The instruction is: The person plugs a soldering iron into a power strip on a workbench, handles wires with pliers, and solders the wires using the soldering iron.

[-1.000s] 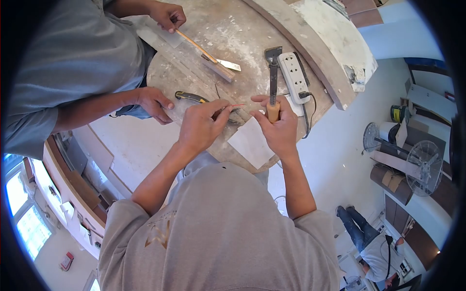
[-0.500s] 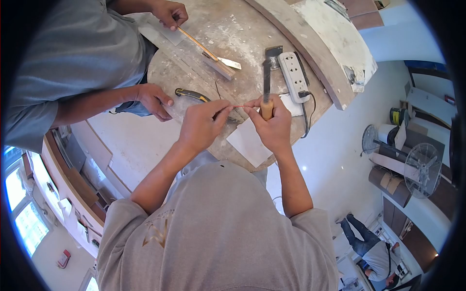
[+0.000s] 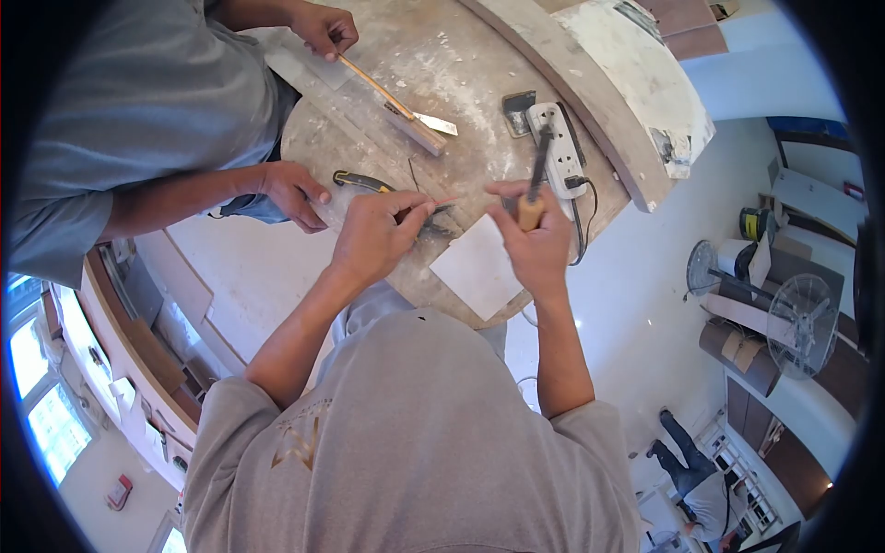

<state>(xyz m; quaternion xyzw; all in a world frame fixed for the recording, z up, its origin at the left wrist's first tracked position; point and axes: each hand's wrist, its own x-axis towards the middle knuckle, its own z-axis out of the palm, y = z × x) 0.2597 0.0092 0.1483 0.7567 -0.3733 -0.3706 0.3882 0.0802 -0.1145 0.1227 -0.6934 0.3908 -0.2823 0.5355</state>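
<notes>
The left hand (image 3: 376, 235) pinches a thin red wire (image 3: 446, 200) above the surface (image 3: 479, 69), near its round front edge, and the right hand (image 3: 540, 237) grips a wooden-handled tool (image 3: 531, 214). There is a little open gap between the hands (the wire's tip pokes into it). A white sheet (image 3: 477, 273) lies close to the edge, and dusty open room lies left of the power strip (image 3: 566, 166).

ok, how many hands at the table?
4: left hand, pinching a red strand; right hand, gripping a wood-handled tool; one co-worker hand on a stick, the other co-worker hand near the knife. None seems hidden.
</notes>
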